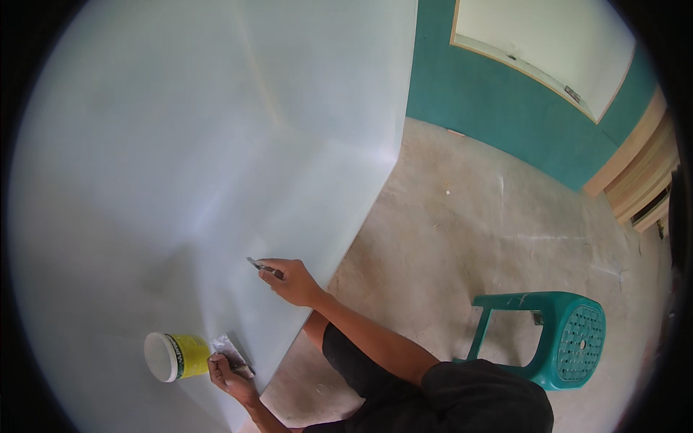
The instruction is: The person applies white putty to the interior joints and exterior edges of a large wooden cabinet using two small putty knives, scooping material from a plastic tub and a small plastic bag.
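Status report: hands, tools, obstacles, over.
Right hand gripping small scraper by white surface. Left hand gripping flat blade, yellow tub alongside. Green stool off right, clear of hands.

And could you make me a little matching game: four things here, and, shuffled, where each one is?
1. Yellow-and-white cylindrical tub
2. Green plastic stool with patterned seat
3. Slim grey handheld tool
4. Flat rectangular grey metal blade

A. In the right hand
B. In the left hand
C. Right of both hands
D. Left of both hands

Pairs: 1-D; 2-C; 3-A; 4-B
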Demonstrator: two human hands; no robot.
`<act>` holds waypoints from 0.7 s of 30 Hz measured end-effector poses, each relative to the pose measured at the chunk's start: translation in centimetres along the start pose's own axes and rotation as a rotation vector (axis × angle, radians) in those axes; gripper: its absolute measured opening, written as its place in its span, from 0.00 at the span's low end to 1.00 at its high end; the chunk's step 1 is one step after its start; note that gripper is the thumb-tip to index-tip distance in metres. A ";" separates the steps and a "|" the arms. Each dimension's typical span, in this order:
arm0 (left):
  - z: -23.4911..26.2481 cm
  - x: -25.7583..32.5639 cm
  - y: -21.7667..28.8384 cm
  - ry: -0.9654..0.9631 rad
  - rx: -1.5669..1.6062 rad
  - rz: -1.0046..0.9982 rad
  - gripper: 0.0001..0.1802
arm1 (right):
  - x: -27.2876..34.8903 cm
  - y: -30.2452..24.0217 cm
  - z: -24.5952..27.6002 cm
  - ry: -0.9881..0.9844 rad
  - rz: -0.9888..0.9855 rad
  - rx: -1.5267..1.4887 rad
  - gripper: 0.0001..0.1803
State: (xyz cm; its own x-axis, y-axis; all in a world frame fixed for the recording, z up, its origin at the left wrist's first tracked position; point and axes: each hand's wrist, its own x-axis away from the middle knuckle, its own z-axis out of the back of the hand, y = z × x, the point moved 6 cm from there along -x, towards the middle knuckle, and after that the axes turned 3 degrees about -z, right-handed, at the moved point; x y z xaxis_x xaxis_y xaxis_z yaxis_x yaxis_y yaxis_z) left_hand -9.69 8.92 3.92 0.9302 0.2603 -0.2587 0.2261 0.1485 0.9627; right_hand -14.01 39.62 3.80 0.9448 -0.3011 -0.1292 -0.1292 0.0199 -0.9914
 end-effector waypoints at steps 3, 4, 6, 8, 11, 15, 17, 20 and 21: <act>-0.1 0.3 0.2 -0.006 0.023 0.080 0.09 | -0.4 0.1 0.3 0.033 0.061 0.000 0.17; -0.2 0.5 0.1 0.004 0.028 0.083 0.09 | -0.4 0.5 0.5 0.053 0.081 0.032 0.17; -1.1 0.4 -0.5 0.038 0.043 0.089 0.10 | -0.5 0.7 0.9 0.057 0.105 0.074 0.16; 0.8 0.7 -1.0 0.173 0.026 0.072 0.10 | -0.2 0.1 0.2 0.008 0.111 0.088 0.16; 4.2 3.1 0.8 0.226 0.030 0.099 0.09 | 0.2 1.8 -1.8 -0.139 -0.083 -0.110 0.15; 5.3 7.1 1.8 0.293 0.145 0.096 0.08 | 0.3 1.4 3.6 -0.089 -0.112 -0.559 0.16; 7.9 9.7 1.8 0.293 0.169 0.084 0.08 | 1.5 0.7 5.9 -0.033 -0.066 -0.500 0.19; 12.4 14.5 1.7 0.470 0.122 0.077 0.07 | 3.0 1.3 6.4 -0.071 -0.025 -0.619 0.21; 13.7 16.1 1.6 0.542 0.096 0.099 0.07 | 3.7 0.7 6.2 -0.061 -0.014 -0.641 0.20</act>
State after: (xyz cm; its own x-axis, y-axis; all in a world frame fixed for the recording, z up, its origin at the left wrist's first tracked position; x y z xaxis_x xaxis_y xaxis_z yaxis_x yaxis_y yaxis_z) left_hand 9.59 0.27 2.35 0.6721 0.7260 -0.1456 0.1940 0.0171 0.9809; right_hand -8.72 44.40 2.45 0.9607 -0.2419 -0.1364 -0.2535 -0.5633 -0.7864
